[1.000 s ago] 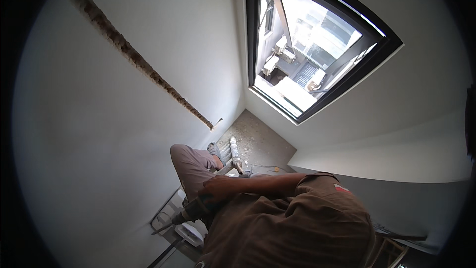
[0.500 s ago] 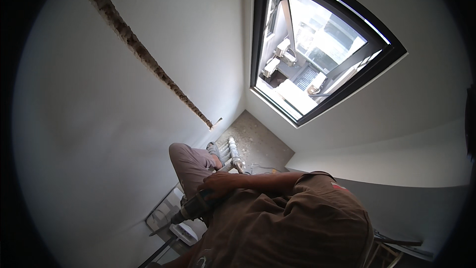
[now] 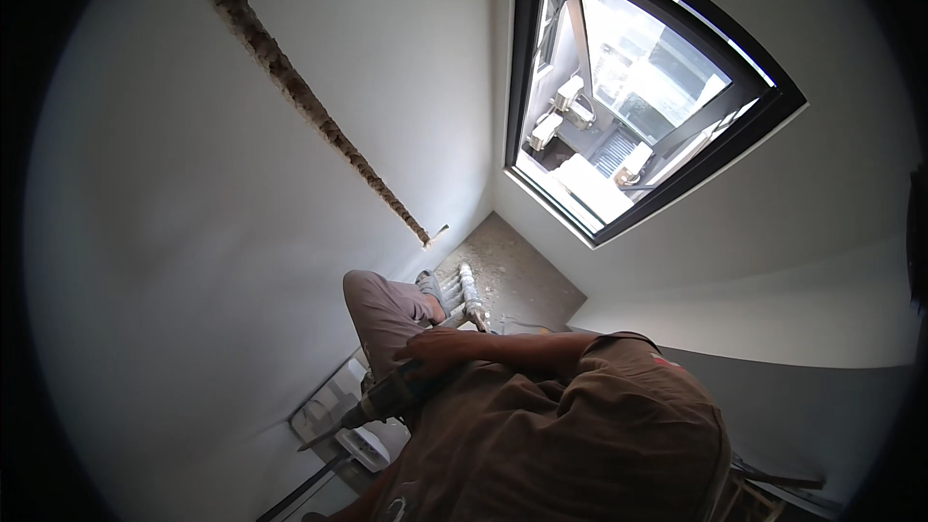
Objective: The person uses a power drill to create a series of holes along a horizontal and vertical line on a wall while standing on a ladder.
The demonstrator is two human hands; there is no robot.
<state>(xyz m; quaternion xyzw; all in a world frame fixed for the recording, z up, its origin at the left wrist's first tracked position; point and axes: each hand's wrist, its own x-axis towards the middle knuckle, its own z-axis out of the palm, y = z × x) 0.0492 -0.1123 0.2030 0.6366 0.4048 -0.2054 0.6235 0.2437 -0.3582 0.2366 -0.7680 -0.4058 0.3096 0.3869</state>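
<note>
My right arm reaches across my brown shirt, and my right hand (image 3: 432, 350) is closed round the rear of a dark teal hammer drill (image 3: 387, 398). The drill lies across my lap, beside my bent left knee. Its long pointed bit (image 3: 319, 439) slants down toward the lower left, apart from the wall. Of my left arm (image 3: 372, 498), only a short dark stretch shows at the lower edge; the left hand is out of sight. My sandalled foot (image 3: 432, 292) rests by a white-splashed ladder-like frame (image 3: 468, 282).
A rough channel (image 3: 290, 77) is cut down the left white wall (image 3: 174, 184). A dark-framed window (image 3: 517, 68) stands on the far wall. Rubble dots the concrete floor (image 3: 512, 266) in the corner. A white object (image 3: 362, 447) lies below the drill bit; wooden pieces (image 3: 749, 498) lie lower right.
The room has shifted slightly rightward in view as my head turned. The drill has tilted a little, its bit angling slightly differently. My right hand still grips the drill.
</note>
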